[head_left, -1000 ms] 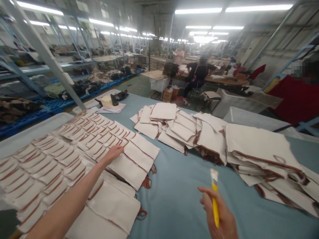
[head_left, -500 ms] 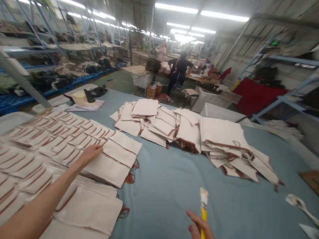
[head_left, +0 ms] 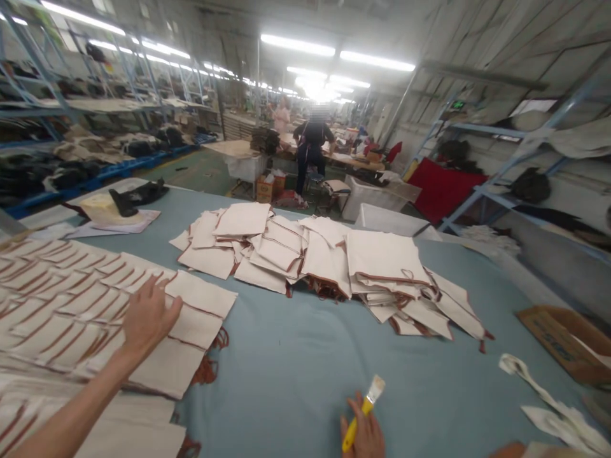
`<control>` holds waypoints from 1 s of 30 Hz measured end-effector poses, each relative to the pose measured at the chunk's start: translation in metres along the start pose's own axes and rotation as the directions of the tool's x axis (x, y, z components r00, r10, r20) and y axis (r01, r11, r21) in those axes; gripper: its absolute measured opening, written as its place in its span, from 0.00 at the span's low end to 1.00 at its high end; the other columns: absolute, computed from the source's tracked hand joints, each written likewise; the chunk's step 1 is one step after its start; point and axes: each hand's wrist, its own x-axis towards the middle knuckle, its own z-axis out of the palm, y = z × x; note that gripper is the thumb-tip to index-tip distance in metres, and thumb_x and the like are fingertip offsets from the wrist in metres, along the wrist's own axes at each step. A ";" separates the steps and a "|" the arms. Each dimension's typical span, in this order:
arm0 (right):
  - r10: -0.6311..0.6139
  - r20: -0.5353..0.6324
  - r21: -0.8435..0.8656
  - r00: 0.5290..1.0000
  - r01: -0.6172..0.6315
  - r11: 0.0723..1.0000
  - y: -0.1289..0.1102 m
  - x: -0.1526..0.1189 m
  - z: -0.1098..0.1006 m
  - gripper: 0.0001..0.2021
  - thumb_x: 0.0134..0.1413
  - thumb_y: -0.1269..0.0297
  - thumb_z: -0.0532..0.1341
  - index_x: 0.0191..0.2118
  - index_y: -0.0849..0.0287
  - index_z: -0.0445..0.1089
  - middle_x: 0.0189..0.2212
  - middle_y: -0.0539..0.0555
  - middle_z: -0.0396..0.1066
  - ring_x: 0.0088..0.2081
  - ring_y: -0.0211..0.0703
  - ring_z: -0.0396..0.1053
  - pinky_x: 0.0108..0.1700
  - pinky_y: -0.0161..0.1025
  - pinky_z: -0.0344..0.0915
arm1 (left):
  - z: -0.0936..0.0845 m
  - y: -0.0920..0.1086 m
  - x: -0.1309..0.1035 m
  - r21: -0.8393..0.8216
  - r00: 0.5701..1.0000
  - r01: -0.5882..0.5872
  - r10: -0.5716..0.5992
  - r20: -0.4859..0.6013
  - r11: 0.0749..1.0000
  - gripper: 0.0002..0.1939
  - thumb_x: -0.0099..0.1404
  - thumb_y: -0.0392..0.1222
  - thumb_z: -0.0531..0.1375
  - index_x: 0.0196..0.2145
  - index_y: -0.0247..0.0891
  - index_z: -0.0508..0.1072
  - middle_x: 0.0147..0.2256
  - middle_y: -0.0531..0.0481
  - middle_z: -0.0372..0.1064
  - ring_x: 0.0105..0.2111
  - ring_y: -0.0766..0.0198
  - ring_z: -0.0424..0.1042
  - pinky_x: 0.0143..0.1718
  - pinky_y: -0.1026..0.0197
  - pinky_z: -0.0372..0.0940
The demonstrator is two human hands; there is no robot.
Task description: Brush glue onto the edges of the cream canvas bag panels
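Observation:
My left hand (head_left: 149,318) lies over overlapping cream fabric pieces (head_left: 71,305) with reddish-brown edging, its fingers spread and the thumb apart. The pieces are fanned in staggered rows at the left. Brown cords (head_left: 206,370) hang from their right side. Low in the middle, my right hand (head_left: 366,436) is closed around a paintbrush (head_left: 357,423) with a yellow handle and pale bristles. The brush tilts up to the right, over the blue-green table covering (head_left: 277,369).
Across the table lies a loose heap of similar cream pieces (head_left: 281,245). At the right are a cardboard box (head_left: 548,343) and white strips (head_left: 548,397). A yellowish block (head_left: 100,208) sits on papers at the back left. A person (head_left: 312,143) is beyond the table.
My view has swung right. My left hand has gone from closed fingers at a piece's edge to spread over the rows. My right hand has turned, tilting the paintbrush to the right.

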 end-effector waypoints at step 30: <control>0.112 0.116 -0.068 0.987 -0.105 0.992 0.012 0.004 -0.002 0.14 0.70 0.52 0.57 0.48 0.53 0.74 0.54 0.62 0.78 0.47 0.59 0.75 0.49 0.54 0.68 | 0.264 0.189 0.047 -0.567 0.463 0.782 -0.367 0.807 -0.260 0.19 0.73 0.47 0.63 0.57 0.37 0.72 0.55 0.42 0.72 0.49 0.54 0.76 0.48 0.47 0.75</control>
